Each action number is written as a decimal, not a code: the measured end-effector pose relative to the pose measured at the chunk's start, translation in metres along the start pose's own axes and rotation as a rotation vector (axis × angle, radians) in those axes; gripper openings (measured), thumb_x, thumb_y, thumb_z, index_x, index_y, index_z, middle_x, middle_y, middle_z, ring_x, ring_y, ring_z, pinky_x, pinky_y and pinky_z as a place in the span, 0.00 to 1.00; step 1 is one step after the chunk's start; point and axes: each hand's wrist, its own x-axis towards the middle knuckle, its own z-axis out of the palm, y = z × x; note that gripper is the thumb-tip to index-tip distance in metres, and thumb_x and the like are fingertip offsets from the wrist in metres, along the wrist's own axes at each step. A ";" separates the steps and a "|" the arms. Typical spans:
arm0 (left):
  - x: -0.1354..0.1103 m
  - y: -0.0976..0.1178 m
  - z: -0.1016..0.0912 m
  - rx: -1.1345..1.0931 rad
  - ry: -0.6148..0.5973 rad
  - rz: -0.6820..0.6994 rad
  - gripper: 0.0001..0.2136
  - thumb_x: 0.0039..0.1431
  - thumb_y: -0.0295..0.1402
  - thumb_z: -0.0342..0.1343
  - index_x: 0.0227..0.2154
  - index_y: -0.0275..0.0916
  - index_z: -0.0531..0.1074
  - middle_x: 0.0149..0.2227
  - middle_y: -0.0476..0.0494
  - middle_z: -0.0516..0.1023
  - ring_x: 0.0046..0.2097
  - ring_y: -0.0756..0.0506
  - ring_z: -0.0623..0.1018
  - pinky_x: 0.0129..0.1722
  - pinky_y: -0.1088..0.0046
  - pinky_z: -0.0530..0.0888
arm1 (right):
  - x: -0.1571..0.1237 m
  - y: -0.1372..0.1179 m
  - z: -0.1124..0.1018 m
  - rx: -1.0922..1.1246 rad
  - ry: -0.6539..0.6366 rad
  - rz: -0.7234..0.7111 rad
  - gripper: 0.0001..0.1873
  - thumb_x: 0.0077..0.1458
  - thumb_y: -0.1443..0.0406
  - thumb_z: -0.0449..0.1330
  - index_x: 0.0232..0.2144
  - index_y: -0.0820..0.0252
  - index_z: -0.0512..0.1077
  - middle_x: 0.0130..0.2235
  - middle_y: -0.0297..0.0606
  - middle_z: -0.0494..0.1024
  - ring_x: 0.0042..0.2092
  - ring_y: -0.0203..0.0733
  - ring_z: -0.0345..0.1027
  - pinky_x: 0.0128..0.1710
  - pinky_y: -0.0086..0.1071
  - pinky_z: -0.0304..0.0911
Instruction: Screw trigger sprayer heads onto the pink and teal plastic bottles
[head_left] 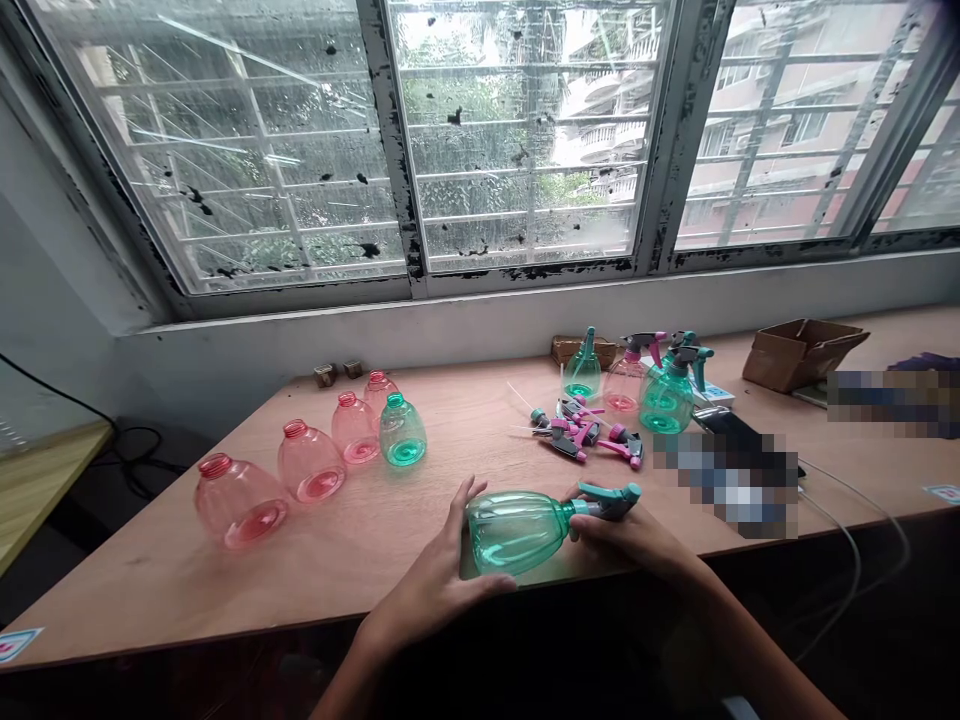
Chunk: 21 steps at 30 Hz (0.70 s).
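A green see-through spray bottle (517, 527) lies on its side near the front edge of the wooden table (375, 540). My left hand (439, 575) cups the bottle's base, fingers wrapped round it. My right hand (626, 530) grips the neck and the teal trigger head (611, 497) fitted on it. Both hands are closed on the bottle.
Several pink bottles without heads (307, 462) and one green one (403, 431) stand at the left. Loose trigger heads (581, 432) lie in the middle. Finished spray bottles (664, 395) stand behind them. A cardboard box (802, 352) sits at the right, cables (847, 520) near the edge.
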 end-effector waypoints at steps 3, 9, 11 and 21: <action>0.001 -0.001 0.002 0.057 -0.013 0.013 0.57 0.50 0.42 0.69 0.69 0.49 0.30 0.72 0.36 0.45 0.70 0.34 0.53 0.68 0.54 0.54 | 0.000 0.001 -0.001 0.003 0.004 0.009 0.22 0.53 0.54 0.67 0.43 0.61 0.69 0.29 0.33 0.77 0.25 0.34 0.64 0.24 0.28 0.57; -0.001 0.001 -0.004 -0.076 -0.034 0.022 0.46 0.61 0.51 0.57 0.69 0.48 0.31 0.72 0.35 0.44 0.71 0.33 0.50 0.67 0.49 0.53 | -0.002 -0.004 0.000 -0.037 -0.047 -0.006 0.20 0.53 0.54 0.67 0.42 0.60 0.69 0.30 0.34 0.77 0.26 0.35 0.65 0.26 0.30 0.59; -0.002 0.003 -0.005 -0.079 -0.024 0.020 0.43 0.63 0.50 0.55 0.69 0.48 0.31 0.72 0.36 0.43 0.71 0.33 0.49 0.68 0.49 0.51 | -0.003 -0.007 0.001 -0.033 -0.058 0.003 0.21 0.53 0.54 0.67 0.42 0.60 0.69 0.31 0.35 0.78 0.26 0.36 0.65 0.26 0.30 0.59; 0.000 0.002 0.001 0.006 -0.019 0.021 0.56 0.52 0.41 0.68 0.69 0.51 0.28 0.72 0.35 0.44 0.70 0.33 0.53 0.67 0.49 0.54 | -0.001 -0.004 0.001 -0.023 -0.030 -0.012 0.20 0.54 0.54 0.67 0.42 0.59 0.70 0.31 0.34 0.78 0.26 0.36 0.65 0.28 0.29 0.60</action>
